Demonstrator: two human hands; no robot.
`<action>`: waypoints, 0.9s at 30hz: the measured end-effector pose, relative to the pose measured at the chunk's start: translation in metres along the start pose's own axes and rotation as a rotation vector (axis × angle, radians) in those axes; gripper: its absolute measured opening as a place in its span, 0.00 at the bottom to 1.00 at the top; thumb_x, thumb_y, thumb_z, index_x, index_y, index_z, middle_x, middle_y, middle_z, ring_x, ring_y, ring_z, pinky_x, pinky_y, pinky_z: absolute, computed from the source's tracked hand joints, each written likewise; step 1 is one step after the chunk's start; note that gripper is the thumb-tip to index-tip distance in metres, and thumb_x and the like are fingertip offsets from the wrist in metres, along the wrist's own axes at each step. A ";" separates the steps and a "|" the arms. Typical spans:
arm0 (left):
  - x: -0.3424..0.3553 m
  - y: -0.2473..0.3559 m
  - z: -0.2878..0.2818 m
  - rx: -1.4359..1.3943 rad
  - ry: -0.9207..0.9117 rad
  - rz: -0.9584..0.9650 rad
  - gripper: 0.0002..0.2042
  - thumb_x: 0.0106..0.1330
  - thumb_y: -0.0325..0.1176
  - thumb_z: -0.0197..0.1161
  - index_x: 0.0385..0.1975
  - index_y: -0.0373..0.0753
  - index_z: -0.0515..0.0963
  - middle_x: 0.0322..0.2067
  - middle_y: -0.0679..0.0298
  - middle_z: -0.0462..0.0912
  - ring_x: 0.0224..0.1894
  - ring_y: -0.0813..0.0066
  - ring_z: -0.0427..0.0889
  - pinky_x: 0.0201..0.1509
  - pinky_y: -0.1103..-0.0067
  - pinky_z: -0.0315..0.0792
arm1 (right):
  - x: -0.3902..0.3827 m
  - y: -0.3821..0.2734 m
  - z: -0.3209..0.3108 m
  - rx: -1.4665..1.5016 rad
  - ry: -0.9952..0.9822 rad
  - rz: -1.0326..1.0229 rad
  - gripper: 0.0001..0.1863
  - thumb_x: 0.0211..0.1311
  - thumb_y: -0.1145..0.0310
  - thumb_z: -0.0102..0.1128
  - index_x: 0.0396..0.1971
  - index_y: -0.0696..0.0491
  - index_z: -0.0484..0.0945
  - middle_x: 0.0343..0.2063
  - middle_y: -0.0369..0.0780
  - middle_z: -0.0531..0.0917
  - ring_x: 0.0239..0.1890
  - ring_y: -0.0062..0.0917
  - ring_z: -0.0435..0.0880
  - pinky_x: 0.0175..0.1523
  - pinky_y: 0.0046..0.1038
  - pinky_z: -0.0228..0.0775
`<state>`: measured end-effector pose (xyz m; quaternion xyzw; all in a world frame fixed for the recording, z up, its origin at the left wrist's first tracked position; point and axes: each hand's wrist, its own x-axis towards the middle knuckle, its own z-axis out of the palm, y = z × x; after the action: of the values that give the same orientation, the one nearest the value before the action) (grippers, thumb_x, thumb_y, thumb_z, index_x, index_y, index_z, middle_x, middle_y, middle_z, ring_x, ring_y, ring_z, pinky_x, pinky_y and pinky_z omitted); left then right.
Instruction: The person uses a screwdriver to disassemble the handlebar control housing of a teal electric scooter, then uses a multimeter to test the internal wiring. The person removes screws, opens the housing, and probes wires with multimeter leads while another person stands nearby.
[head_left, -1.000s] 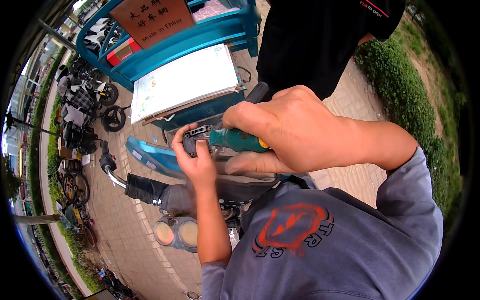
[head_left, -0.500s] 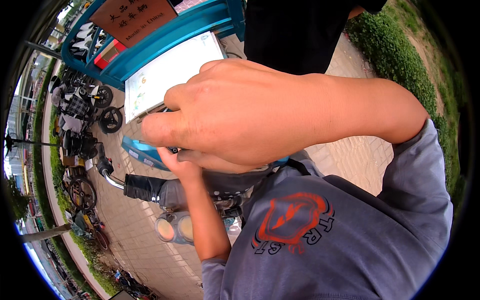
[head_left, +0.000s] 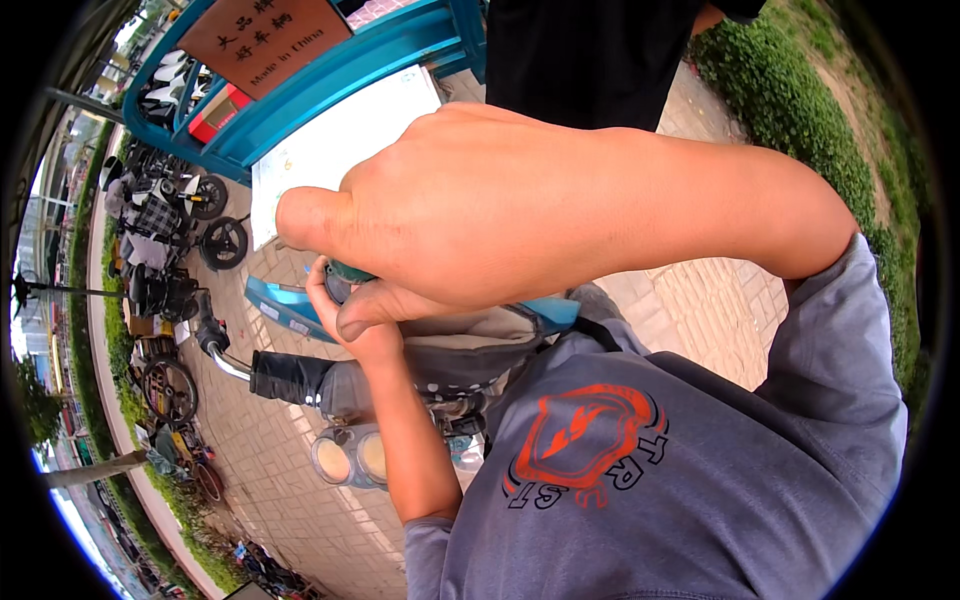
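Note:
Across the middle, my right hand [head_left: 450, 215] reaches in from the right, its back upward and its fingers curled. Just below it and partly hidden, my left hand [head_left: 365, 335] is closed around a small round thing [head_left: 352, 272], green on top with a grey edge. The right hand covers most of that thing, so its kind does not show. My right fingers close over it from above. Beneath both hands is a scooter with a blue panel [head_left: 290, 308] and a dark handlebar sleeve [head_left: 290, 378].
Beyond my hands, a white board [head_left: 340, 135] leans by a teal metal frame [head_left: 350, 65] bearing a brown sign [head_left: 265, 45]. A person in black clothes [head_left: 585, 60] stands ahead. Parked scooters [head_left: 150, 215] line the left, a hedge [head_left: 800, 110] the right. Paving [head_left: 290, 470] lies below.
My right hand has risen and turned slightly, and its bent fingers have shifted. More of my left fingers and the green top of the round thing now show.

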<state>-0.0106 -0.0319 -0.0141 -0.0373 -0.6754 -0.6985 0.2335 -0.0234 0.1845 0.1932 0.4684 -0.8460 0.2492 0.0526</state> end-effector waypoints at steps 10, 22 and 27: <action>0.002 0.003 0.005 0.036 0.015 0.024 0.20 0.66 0.23 0.56 0.58 0.32 0.66 0.53 0.57 0.71 0.53 0.70 0.72 0.58 0.75 0.70 | -0.001 0.006 0.000 0.026 0.034 -0.005 0.17 0.59 0.64 0.60 0.42 0.59 0.75 0.23 0.49 0.82 0.29 0.47 0.85 0.33 0.43 0.76; 0.002 0.003 0.007 0.028 0.015 0.041 0.20 0.66 0.24 0.57 0.57 0.30 0.65 0.50 0.56 0.74 0.51 0.70 0.74 0.58 0.75 0.70 | -0.006 0.006 0.002 0.003 0.050 0.009 0.19 0.60 0.62 0.62 0.44 0.61 0.73 0.19 0.51 0.82 0.26 0.49 0.84 0.31 0.41 0.76; 0.000 0.003 0.010 -0.052 0.055 -0.095 0.19 0.66 0.23 0.56 0.56 0.30 0.66 0.51 0.55 0.74 0.53 0.69 0.74 0.59 0.74 0.69 | -0.004 0.020 0.015 0.032 0.221 -0.210 0.22 0.61 0.60 0.64 0.46 0.61 0.73 0.19 0.49 0.82 0.25 0.48 0.84 0.31 0.40 0.76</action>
<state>-0.0120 -0.0221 -0.0110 0.0080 -0.6514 -0.7268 0.2178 -0.0356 0.1891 0.1718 0.5249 -0.7774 0.3056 0.1637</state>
